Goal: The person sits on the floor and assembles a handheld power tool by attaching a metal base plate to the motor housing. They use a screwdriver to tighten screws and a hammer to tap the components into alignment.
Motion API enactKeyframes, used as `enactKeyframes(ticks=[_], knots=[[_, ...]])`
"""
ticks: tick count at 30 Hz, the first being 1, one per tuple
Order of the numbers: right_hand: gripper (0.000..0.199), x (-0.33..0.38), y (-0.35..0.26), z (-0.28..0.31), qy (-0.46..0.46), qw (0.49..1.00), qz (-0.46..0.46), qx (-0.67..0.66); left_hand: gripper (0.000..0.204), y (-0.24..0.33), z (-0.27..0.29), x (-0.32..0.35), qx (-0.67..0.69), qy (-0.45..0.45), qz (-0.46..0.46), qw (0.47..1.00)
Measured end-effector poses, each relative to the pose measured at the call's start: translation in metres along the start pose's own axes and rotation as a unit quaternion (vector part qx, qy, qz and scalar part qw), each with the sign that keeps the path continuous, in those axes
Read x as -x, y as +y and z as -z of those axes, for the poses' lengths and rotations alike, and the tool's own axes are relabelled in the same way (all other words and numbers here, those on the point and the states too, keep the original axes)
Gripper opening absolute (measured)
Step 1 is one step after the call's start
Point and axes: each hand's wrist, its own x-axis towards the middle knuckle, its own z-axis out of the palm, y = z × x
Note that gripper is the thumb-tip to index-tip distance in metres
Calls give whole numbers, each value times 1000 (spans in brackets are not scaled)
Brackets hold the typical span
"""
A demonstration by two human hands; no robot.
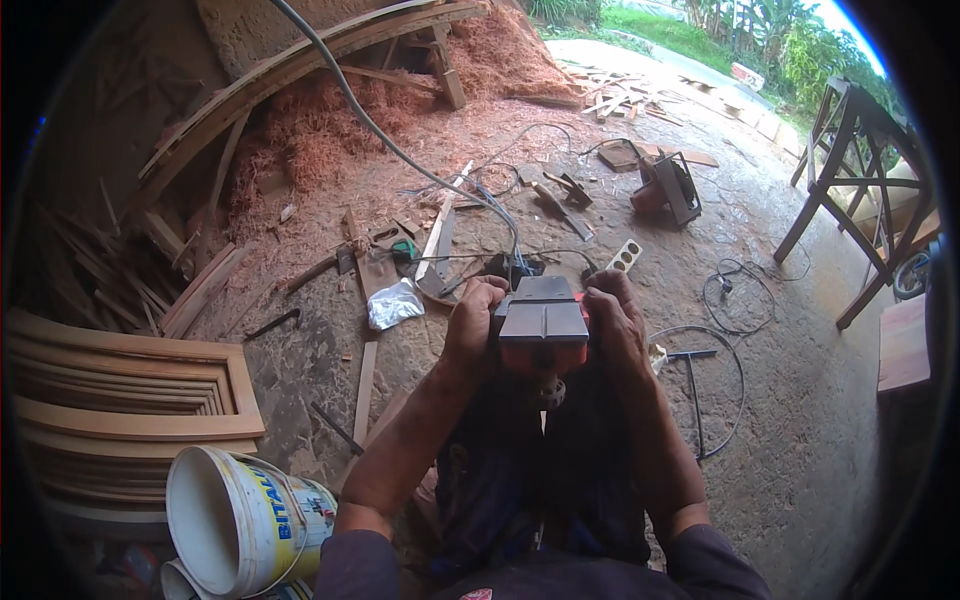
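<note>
Both hands, left and right, fingers clamped around a red-and-grey power tool held between them, flat base up, long axis pointing away.

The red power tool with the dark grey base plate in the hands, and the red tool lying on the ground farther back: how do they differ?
The red power tool with the dark grey base plate is gripped by the left hand and the right hand, plate facing up. The red tool on the ground lies untouched, tipped sideways and farther off. Both are red with dark metal parts.
</note>
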Motion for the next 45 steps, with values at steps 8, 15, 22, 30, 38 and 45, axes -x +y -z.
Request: enactKeyframes(ticks=[8, 15, 22, 30, 38, 45], knots=[[11, 1, -1, -6, 10, 1000, -15, -7, 12, -7, 10, 2, -88, -52, -110, 989], [14, -4, 11, 6, -7, 999, 29, 12, 26, 9, -10, 8, 98, 30, 46, 994], [15, -2, 8, 5, -5, 999, 27, 31, 29, 30, -23, 19, 125, 42, 74, 989], [12, -2, 0, -3, 1, 1000, 19, 22, 24, 19, -13, 8, 118, 31, 69, 990], [18, 37, -11, 4, -71, 984, 141, 79, 38, 33, -20, 69, 123, 1, -52, 991], [19, 37, 19, 68, 42, 971, 223, 74, 28, 35, -35, 112, 91, 87, -108, 986]])
